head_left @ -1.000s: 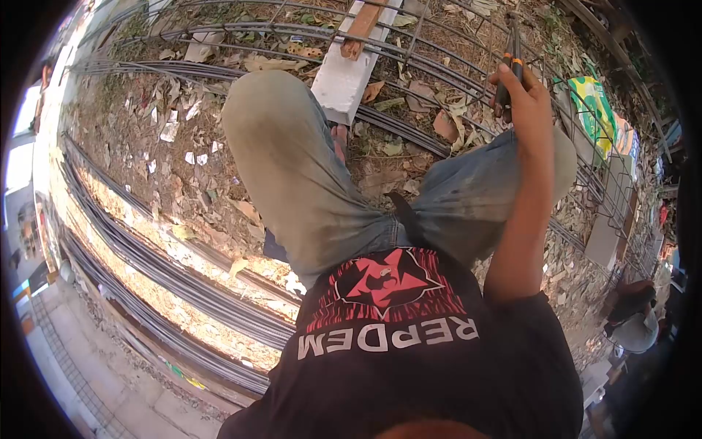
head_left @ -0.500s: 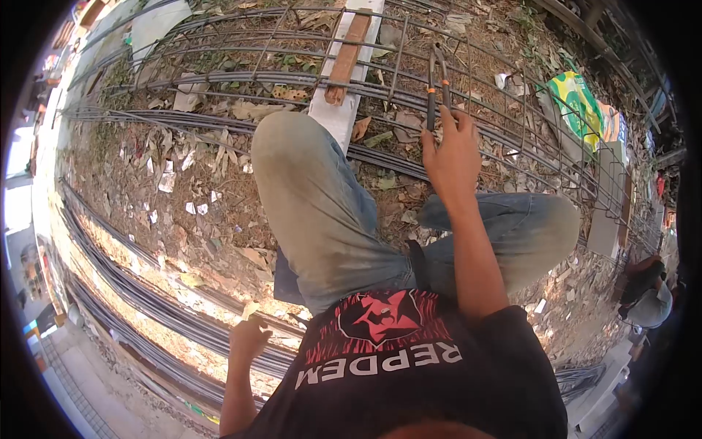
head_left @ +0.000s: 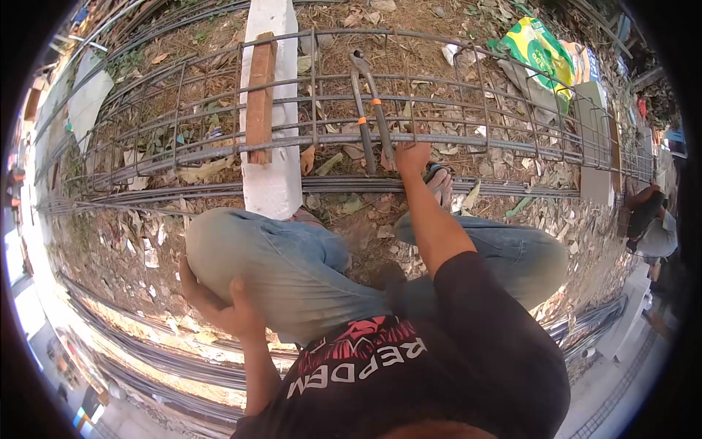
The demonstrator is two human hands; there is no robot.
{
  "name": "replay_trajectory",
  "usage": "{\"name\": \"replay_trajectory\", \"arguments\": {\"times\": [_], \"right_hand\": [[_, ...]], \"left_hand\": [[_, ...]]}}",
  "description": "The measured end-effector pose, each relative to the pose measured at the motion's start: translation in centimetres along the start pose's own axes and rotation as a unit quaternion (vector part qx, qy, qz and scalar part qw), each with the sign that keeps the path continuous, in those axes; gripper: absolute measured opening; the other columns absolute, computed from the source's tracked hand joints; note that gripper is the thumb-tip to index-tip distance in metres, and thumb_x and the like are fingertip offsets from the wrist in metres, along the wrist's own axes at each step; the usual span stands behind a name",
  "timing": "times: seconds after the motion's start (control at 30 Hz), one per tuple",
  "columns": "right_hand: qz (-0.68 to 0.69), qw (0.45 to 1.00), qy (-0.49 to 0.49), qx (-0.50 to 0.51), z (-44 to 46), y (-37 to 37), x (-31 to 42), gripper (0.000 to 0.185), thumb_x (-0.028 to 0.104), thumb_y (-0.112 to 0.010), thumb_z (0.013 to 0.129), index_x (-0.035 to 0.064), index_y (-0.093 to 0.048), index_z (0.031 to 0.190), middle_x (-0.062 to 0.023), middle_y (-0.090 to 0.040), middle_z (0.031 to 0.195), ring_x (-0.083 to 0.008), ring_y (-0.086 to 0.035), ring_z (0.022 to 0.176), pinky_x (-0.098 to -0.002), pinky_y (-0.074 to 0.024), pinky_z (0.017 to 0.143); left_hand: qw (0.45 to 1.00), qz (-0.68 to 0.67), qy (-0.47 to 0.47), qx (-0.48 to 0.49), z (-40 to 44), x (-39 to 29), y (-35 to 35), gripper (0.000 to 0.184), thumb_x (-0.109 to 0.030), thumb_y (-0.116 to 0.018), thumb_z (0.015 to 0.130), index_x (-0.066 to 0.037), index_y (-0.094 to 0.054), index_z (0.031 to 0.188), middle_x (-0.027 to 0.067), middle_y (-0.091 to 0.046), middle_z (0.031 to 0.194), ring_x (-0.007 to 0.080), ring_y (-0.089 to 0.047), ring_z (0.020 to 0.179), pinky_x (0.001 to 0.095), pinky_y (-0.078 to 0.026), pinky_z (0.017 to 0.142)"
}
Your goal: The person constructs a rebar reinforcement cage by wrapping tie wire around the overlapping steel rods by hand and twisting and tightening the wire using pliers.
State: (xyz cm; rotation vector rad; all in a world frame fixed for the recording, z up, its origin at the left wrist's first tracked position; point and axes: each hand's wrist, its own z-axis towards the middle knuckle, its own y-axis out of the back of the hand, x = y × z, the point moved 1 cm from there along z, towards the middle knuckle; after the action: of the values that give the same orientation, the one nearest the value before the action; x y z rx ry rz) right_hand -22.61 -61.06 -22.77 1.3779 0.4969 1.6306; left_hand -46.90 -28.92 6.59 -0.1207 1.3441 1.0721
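Observation:
Long-handled bolt cutters (head_left: 376,113) with dark grips and orange bands lie across the rebar cage (head_left: 322,140), jaws pointing away from me. My right hand (head_left: 414,155) is at the lower end of their right handle, fingers closed around it beside the cage's near bars. Part of the grip is hidden by the hand and bars. My left hand (head_left: 234,311) rests against the outside of my bent left knee (head_left: 219,249), thumb and fingers spread, holding nothing.
A white block (head_left: 272,186) with a brown wood strip (head_left: 260,99) runs under the cage. A grey block (head_left: 596,146) supports its right part. Bundled rods (head_left: 358,185) lie nearby on leaf-strewn ground. A green-yellow bag (head_left: 537,55) lies at upper right; another person (head_left: 651,223) is at far right.
My left hand has come forward from beside the rods onto my knee. My right hand has shifted to the bolt cutters' handle end and closed. The view has shifted.

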Motion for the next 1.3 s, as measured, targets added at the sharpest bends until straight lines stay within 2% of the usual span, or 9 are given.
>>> {"name": "replay_trajectory", "arguments": {"times": [0.03, 0.13, 0.43, 0.83, 0.87, 1.0, 1.13, 1.23, 1.3], "right_hand": [[-0.001, 0.997, 0.058, -0.042, 1.3, -1.7, -0.6, 0.025, 0.024, -0.07, 0.091, 0.0032, -0.074, 0.103, -0.0178, -0.071, 0.105, -0.0417, -0.066, 0.098, -0.0534, -0.0519, 0.084], [-0.032, 0.994, -0.03, 0.105, 6.6, -3.3, 1.4, 0.023, 0.022, -0.069, 0.091, 0.0026, -0.071, 0.102, -0.0183, -0.072, 0.102, -0.0417, -0.068, 0.097, -0.0532, -0.0523, 0.083], [-0.006, 0.984, -0.084, 0.154, 12.4, -9.0, 3.7, 0.023, 0.022, -0.068, 0.091, 0.003, -0.071, 0.104, -0.0189, -0.073, 0.1, -0.0415, -0.069, 0.096, -0.0534, -0.0526, 0.083], [0.105, 0.911, -0.372, 0.143, 0.2, 0.7, -0.2, 0.024, 0.021, -0.068, 0.091, 0.0036, -0.071, 0.106, -0.0195, -0.074, 0.097, -0.0413, -0.07, 0.095, -0.0536, -0.053, 0.083], [0.12, 0.946, -0.288, 0.084, -2.4, -0.1, -2.3, 0.022, 0.022, -0.066, 0.091, 0.0033, -0.072, 0.101, -0.0225, -0.074, 0.092, -0.0431, -0.071, 0.091, -0.0542, -0.0539, 0.083], [-0.008, 0.952, -0.075, 0.297, -4.0, 5.9, -2.3, 0.025, 0.024, -0.067, 0.092, 0.0027, -0.075, 0.104, -0.0262, -0.074, 0.097, -0.0446, -0.071, 0.094, -0.0515, -0.055, 0.083], [-0.239, 0.82, 0.119, 0.507, -2.2, 15.5, 4.8, 0.026, 0.028, -0.062, 0.094, 0.0098, -0.076, 0.106, -0.0184, -0.075, 0.094, -0.039, -0.071, 0.093, -0.0474, -0.0548, 0.085], [-0.076, 0.779, 0.211, 0.586, -0.8, 22.7, 9.9, 0.023, 0.023, -0.063, 0.094, 0.0065, -0.075, 0.105, -0.0135, -0.074, 0.088, -0.0314, -0.071, 0.085, -0.0423, -0.0546, 0.08], [0.124, 0.754, 0.14, 0.629, 0.9, 28.0, 13.8, 0.018, 0.016, -0.066, 0.094, 0.0014, -0.072, 0.102, -0.0079, -0.071, 0.082, -0.0196, -0.068, 0.081, -0.036, -0.0533, 0.076]], "left_hand": [[1.0, 0.015, 0.006, 0.0, -0.3, -0.2, 0.1, 0.09, -0.046, -0.075, 0.094, -0.001, -0.032, 0.159, 0.0208, -0.038, 0.159, 0.0341, -0.038, 0.147, 0.0493, -0.033, 0.12], [0.996, 0.064, 0.03, -0.047, -1.4, -0.9, 0.2, 0.088, -0.05, -0.072, 0.094, 0.001, -0.036, 0.156, 0.0225, -0.04, 0.157, 0.0361, -0.042, 0.144, 0.0501, -0.038, 0.117], [0.989, 0.113, 0.061, -0.072, -1.8, -2.9, 0.1, 0.093, -0.06, -0.072, 0.091, 0.0, -0.039, 0.155, 0.0211, -0.044, 0.156, 0.0341, -0.046, 0.142, 0.0491, -0.042, 0.114], [0.999, -0.016, 0.036, -0.008, 0.1, -1.6, -2.5, 0.076, -0.029, -0.078, 0.092, -0.001, -0.043, 0.153, 0.0173, -0.043, 0.157, 0.0328, -0.041, 0.145, 0.0478, -0.034, 0.12], [0.999, -0.01, 0.031, 0.008, 0.6, -1.5, -3.0, 0.074, -0.026, -0.078, 0.092, -0.001, -0.044, 0.153, 0.0171, -0.043, 0.157, 0.0332, -0.041, 0.145, 0.0479, -0.034, 0.12], [0.996, 0.054, -0.06, 0.045, 0.9, -2.2, -3.7, 0.064, -0.018, -0.077, 0.092, -0.003, -0.05, 0.148, 0.0179, -0.044, 0.156, 0.0344, -0.043, 0.145, 0.0475, -0.035, 0.12], [0.969, 0.077, -0.218, 0.084, 0.6, -4.4, -3.5, 0.06, -0.017, -0.079, 0.089, -0.005, -0.055, 0.143, 0.0179, -0.051, 0.15, 0.0363, -0.047, 0.141, 0.0476, -0.038, 0.116], [0.931, -0.033, -0.28, 0.231, 0.5, -7.9, -4.3, 0.051, -0.014, -0.076, 0.091, -0.006, -0.06, 0.138, 0.0164, -0.06, 0.14, 0.035, -0.054, 0.133, 0.0452, -0.042, 0.112], [0.904, -0.048, -0.305, 0.295, -0.9, -10.7, -6.8, 0.039, -0.013, -0.071, 0.095, -0.005, -0.063, 0.132, 0.0156, -0.068, 0.126, 0.0346, -0.062, 0.121, 0.0426, -0.047, 0.105]]}}
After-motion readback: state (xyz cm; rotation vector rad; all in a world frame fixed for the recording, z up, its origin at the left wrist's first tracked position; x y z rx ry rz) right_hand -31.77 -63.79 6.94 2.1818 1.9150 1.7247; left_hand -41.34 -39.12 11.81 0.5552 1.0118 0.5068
